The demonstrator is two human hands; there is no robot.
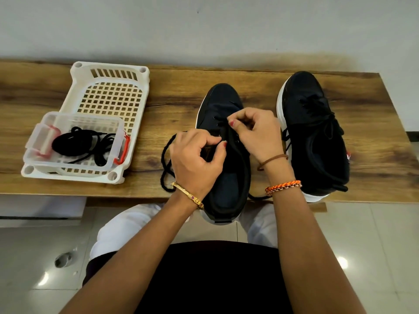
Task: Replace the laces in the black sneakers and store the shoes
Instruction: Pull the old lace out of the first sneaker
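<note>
Two black sneakers with white soles stand on the wooden table. The left sneaker (223, 105) is in front of me, its heel over the table's near edge. My left hand (195, 159) and my right hand (256, 132) both work over its eyelets, fingers curled and pinching its black lace (166, 164), which loops out to the left of the shoe. The right sneaker (313, 137) stands apart to the right, laced, with loose ends trailing.
At the left a white perforated tray (106, 96) carries a small clear box (45, 118) with red clips; spare black laces (84, 143) lie coiled inside it. The wooden table (385, 155) backs onto a pale wall. My knees and a tiled floor are below.
</note>
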